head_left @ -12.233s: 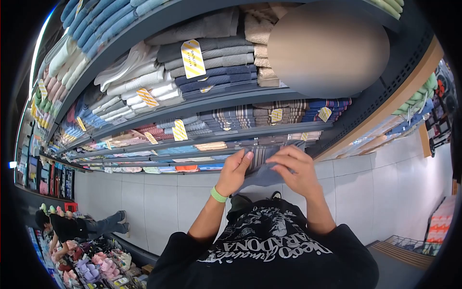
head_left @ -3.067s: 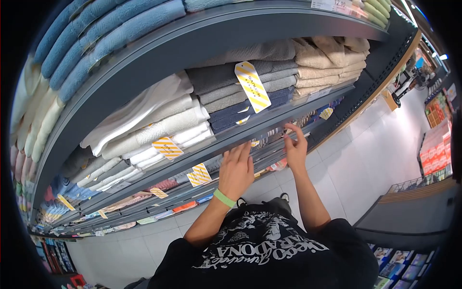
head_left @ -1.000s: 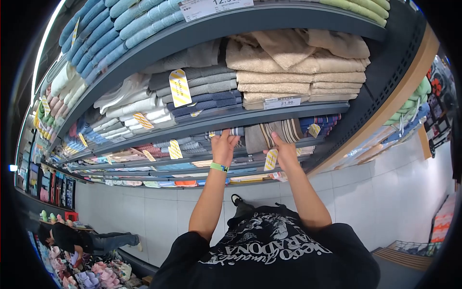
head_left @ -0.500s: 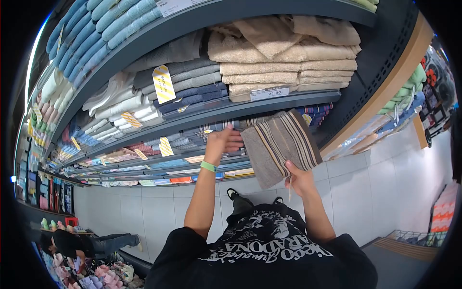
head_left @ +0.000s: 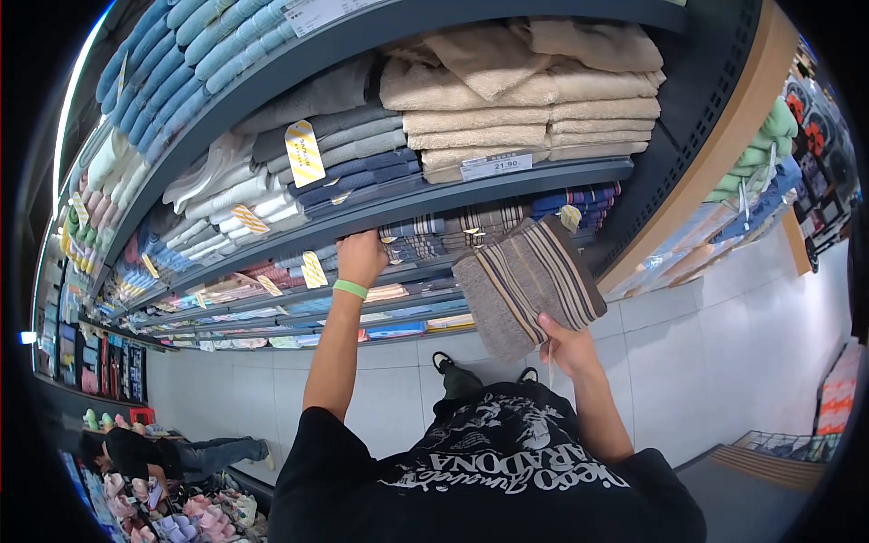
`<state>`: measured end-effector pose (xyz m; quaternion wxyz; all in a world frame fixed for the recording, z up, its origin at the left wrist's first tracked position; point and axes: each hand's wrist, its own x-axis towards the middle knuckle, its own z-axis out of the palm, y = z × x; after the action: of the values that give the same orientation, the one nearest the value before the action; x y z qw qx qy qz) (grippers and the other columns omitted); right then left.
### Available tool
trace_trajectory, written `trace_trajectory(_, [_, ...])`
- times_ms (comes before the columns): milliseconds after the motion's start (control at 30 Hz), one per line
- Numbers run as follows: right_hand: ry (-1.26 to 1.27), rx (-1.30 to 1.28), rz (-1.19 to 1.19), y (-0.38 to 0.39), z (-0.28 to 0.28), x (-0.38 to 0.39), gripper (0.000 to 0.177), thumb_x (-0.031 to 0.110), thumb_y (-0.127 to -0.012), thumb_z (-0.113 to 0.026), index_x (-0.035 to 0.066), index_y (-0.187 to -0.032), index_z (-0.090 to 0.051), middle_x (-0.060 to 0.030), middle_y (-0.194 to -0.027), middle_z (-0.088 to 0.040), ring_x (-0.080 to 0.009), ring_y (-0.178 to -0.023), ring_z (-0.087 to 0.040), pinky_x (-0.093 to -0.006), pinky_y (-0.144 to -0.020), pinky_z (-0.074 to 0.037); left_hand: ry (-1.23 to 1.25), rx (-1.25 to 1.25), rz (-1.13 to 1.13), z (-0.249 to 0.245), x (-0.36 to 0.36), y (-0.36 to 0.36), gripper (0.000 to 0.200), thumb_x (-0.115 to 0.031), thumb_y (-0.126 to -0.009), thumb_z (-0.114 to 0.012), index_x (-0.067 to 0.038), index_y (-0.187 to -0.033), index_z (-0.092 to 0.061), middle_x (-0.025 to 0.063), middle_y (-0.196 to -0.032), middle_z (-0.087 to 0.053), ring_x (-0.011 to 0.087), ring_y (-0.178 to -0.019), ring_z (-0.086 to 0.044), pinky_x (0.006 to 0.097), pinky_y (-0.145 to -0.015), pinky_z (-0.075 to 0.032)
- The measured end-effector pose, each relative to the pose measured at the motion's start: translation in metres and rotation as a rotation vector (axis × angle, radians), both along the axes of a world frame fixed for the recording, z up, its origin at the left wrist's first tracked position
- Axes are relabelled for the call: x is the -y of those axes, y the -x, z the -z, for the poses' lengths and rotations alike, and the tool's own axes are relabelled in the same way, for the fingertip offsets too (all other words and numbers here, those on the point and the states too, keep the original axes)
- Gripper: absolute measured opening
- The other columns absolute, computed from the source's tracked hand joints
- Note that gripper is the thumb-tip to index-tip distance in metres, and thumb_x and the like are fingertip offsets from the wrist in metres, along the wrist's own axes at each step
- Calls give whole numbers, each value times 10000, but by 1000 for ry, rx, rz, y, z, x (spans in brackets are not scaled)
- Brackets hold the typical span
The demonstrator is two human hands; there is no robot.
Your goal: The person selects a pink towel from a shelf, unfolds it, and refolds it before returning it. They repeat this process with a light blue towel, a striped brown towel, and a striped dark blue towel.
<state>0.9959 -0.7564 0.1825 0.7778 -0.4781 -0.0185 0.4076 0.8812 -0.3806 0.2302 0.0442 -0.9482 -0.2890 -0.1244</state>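
Observation:
A folded grey-brown towel (head_left: 520,290) with dark and cream stripes hangs from my right hand (head_left: 568,347), which pinches its lower edge; a thin string dangles there. My left hand (head_left: 362,259), with a green band on its wrist, is at the lower shelf among folded blue-grey towels (head_left: 412,237). Its fingertips are hidden under the shelf edge, so what they touch cannot be made out. Brown striped towels (head_left: 484,220) and blue-purple striped towels (head_left: 575,204) lie folded on that shelf, behind the held towel.
Above, a shelf (head_left: 579,172) bears beige towels (head_left: 507,109), grey and navy ones, and a price label (head_left: 497,166). A wooden upright (head_left: 697,163) stands at the right. Another person (head_left: 145,455) is at the lower left, beside pink goods.
My left hand has left the towel's side, moving left and up to the lower shelf. The striped towel stays in my right hand, and more of the shelf behind it shows.

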Motion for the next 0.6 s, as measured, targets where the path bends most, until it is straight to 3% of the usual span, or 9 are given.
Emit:
trace_trajectory(100, [-27, 2, 44, 8, -13, -4, 441, 111, -858, -751, 16, -1229, -531, -115, -994, -625, -187, -477, -557, -312, -351, -474, -4, 60, -28, -2, -13, -2, 398, -101, -759, -609, -30, -1151, -632, 227, -1047, -666, 434, -922, -643, 529, -876, -495])
trace_trajectory(267, [5, 2, -17, 11, -13, -9, 407, 113, -863, -746, 11, -1205, -548, -112, -981, -632, -179, -490, -557, -304, -356, -464, -159, 85, 124, 16, -40, -2, 360, -112, -773, -610, -7, -1115, -644, 258, -1090, -640, 433, -992, -622, 520, -854, -514])
trace_trajectory(533, [-11, -13, -79, 15, -12, -21, 372, 111, -873, -736, 8, -1183, -559, -104, -990, -639, -158, -482, -530, -292, -359, -447, -133, 146, -49, 28, -46, 7, 329, -66, -742, -622, -20, -1064, -674, 224, -1033, -660, 421, -921, -636, 504, -787, -523])
trace_trajectory(600, [15, 10, -138, 14, -7, -23, 493, 145, -868, -732, 47, -1296, -507, -89, -1057, -628, -162, -680, -607, -271, -356, -436, -208, 229, -43, 31, -47, 4, 303, -74, -734, -632, -30, -1030, -684, 202, -955, -675, 408, -852, -647, 496, -747, -528])
